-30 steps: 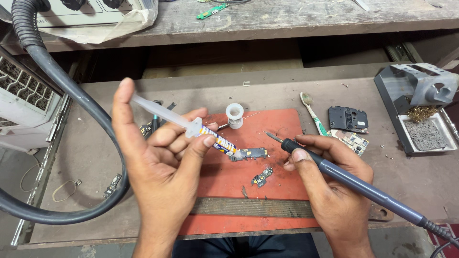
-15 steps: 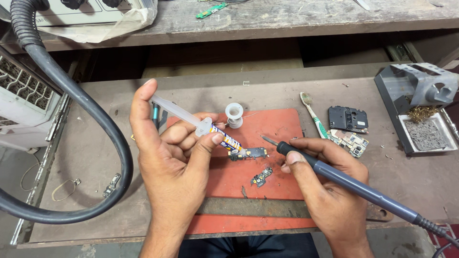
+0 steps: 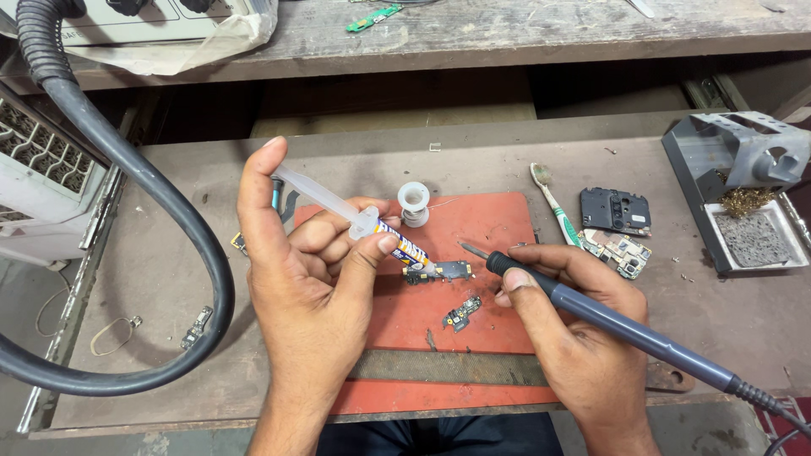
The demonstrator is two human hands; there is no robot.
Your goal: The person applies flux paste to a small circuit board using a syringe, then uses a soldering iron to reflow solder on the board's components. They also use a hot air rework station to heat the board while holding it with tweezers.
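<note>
My left hand [image 3: 308,279] holds a small flux syringe [image 3: 397,241], thumb on its clear plunger, with the nozzle touching a little dark circuit board [image 3: 448,271] on the red mat [image 3: 498,228]. My right hand [image 3: 583,338] grips a dark soldering iron [image 3: 591,308] like a pen, its metal tip pointing left just beside that board and not touching it. A second small board piece [image 3: 461,313] lies on the mat between my hands. A white solder spool [image 3: 414,203] stands just beyond the syringe.
A thick black hose [image 3: 169,219] loops over the bench's left side. A toothbrush [image 3: 553,203], a black phone frame [image 3: 615,209] and a phone mainboard [image 3: 621,249] lie to the right. The iron stand with sponge and brass wool [image 3: 743,203] sits far right. A metal file [image 3: 439,365] lies along the front.
My left hand has drifted right and settled the syringe nozzle onto the small board. My right hand with the iron has stayed nearly still.
</note>
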